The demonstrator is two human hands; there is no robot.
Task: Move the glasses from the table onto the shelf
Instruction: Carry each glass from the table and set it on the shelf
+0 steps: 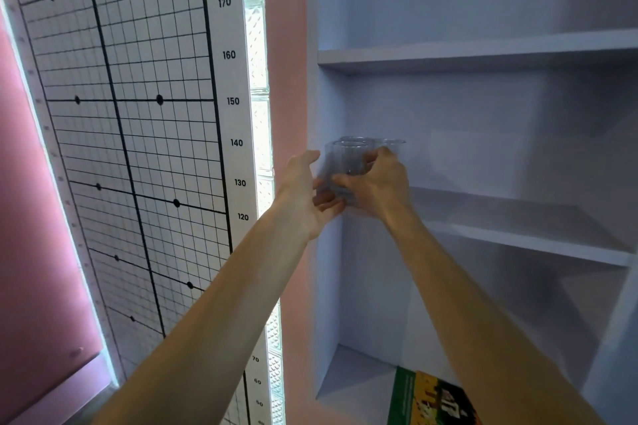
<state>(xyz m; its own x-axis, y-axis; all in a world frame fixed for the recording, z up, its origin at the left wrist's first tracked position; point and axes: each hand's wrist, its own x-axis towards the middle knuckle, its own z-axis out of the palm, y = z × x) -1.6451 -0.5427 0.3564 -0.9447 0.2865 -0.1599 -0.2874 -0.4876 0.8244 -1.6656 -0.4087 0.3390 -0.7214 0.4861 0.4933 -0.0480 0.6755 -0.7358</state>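
A clear drinking glass [347,162] is held up at the left end of the middle shelf [518,217], close to the shelf unit's left wall. My right hand [374,183] wraps it from the right, thumb across its lower front. My left hand [303,197] cups it from the left and below, fingers under its base. Behind it, rims of more clear glasses [393,142] show on the shelf; how many I cannot tell. Whether the held glass touches the shelf board is hidden by my hands.
The pale shelf unit has an upper board [483,55] and a lower compartment holding a green and yellow book [428,400]. Left of it runs a pink wall strip, a glass-block column [259,79] and a gridded height chart [138,114].
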